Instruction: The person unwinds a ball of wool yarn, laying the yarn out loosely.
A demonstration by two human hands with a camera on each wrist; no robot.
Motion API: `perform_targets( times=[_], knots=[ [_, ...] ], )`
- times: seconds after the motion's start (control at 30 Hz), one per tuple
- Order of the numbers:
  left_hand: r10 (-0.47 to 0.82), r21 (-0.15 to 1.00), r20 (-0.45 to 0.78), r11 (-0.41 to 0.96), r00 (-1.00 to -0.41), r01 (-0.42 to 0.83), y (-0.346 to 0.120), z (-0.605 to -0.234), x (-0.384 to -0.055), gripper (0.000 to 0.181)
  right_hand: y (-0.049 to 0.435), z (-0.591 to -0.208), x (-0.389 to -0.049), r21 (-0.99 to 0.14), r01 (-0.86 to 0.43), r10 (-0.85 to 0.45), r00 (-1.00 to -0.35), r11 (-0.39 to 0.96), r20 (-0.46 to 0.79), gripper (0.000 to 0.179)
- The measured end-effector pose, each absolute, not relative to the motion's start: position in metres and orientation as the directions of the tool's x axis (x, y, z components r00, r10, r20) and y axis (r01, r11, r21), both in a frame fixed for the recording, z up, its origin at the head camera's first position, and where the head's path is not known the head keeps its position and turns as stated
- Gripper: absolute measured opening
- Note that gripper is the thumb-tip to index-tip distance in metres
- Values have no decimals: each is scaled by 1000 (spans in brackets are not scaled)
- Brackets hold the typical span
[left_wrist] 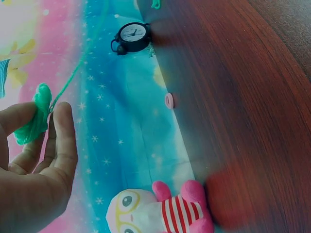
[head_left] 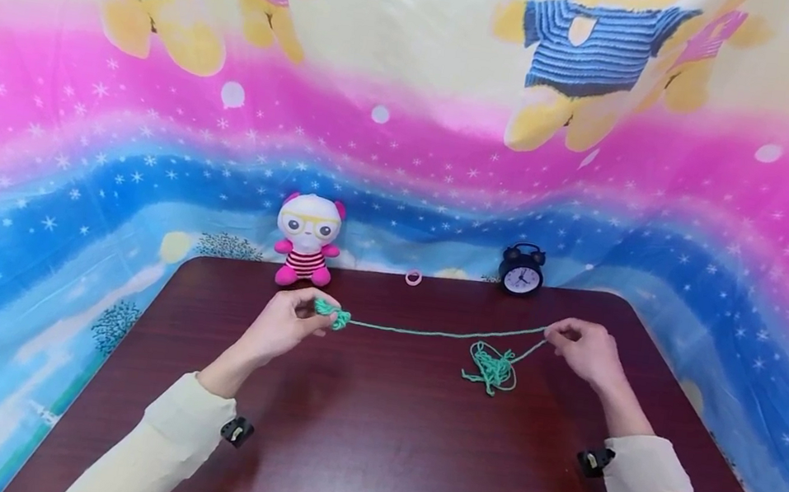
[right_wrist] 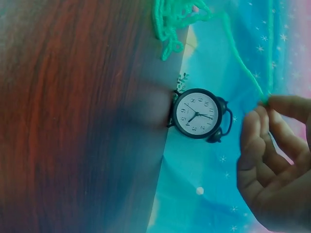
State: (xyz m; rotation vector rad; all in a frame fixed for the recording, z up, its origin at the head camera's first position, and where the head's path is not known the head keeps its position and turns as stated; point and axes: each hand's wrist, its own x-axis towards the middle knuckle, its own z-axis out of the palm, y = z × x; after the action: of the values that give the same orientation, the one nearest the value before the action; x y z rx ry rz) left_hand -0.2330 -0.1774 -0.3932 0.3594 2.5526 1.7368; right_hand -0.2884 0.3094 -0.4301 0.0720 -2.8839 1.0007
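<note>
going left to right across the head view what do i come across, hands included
Left hand holding a green yarn bundle → pink ring → loose green yarn tangle → right hand.

Head view forward and down over table [head_left: 375, 451], sideways wrist views close to hands [head_left: 279, 326] [head_left: 591, 357], sharing clock [head_left: 522, 278]

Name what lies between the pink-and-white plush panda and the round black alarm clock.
A small pink ring, near the back edge of the brown table, as the head view shows.
</note>
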Motion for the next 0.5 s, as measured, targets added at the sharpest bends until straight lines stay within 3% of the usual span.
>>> perform_targets(
  times=[0.2, 0.5],
  knots=[
    [217, 918, 89, 359, -972, 165, -175, -392, -231, 26, 303, -435, -288, -604, -95, -110, -994, 792, 13, 27],
    [252, 918, 83, 356, -964, 173, -172, -396, -234, 26, 272, -431, -284, -612, -192, -177, -981, 767, 85, 20]
  ],
)
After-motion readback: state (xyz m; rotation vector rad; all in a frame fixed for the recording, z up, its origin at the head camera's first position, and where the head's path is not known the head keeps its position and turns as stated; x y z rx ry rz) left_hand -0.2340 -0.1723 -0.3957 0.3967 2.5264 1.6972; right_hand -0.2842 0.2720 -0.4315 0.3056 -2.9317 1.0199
